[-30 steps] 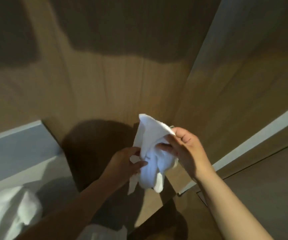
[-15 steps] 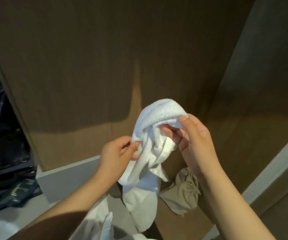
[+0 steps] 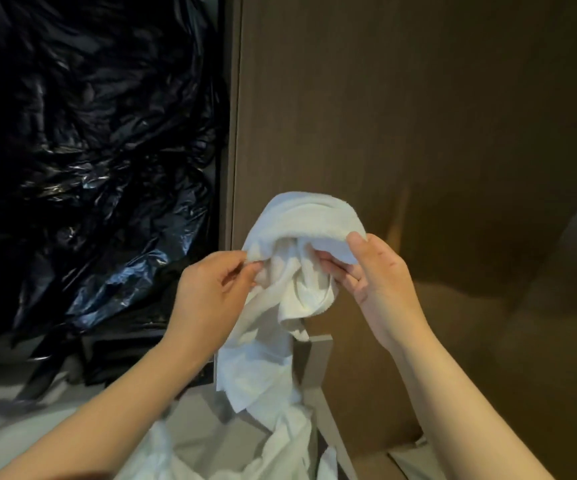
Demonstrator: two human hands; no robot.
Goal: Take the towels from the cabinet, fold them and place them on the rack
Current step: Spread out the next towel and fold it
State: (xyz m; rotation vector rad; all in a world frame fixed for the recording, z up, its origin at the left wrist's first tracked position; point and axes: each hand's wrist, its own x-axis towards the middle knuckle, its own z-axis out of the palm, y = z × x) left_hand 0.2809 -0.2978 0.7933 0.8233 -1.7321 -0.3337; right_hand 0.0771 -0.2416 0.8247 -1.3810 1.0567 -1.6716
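1. Towel [image 3: 300, 258], white and bunched, hangs in mid-air in the head view. It is in front of a brown wooden panel [image 3: 418, 116] and is held up between both hands. Its lower end trails down toward more white cloth [image 3: 273, 455] heaped at the bottom edge.
2. The left hand [image 3: 210, 292] pinches a fold at the towel's left side between thumb and fingertips. This looks like a light grip for feeling along the hem, not for carrying weight.
3. The right hand [image 3: 380, 282] grasps the upper right part, thumb on top of the rolled edge and fingers curled underneath. It appears to take most of the load.
4. Holding the towel high probably lets its own weight pull the tangle open so that an edge or corner can be found. Folding seems not yet begun, since no flat layer or straight crease shows.
5. Black plastic bags [image 3: 89, 150] fill the compartment to the left of the panel, apart from the towel. No rack is visible, so where the towel will be placed cannot be judged.
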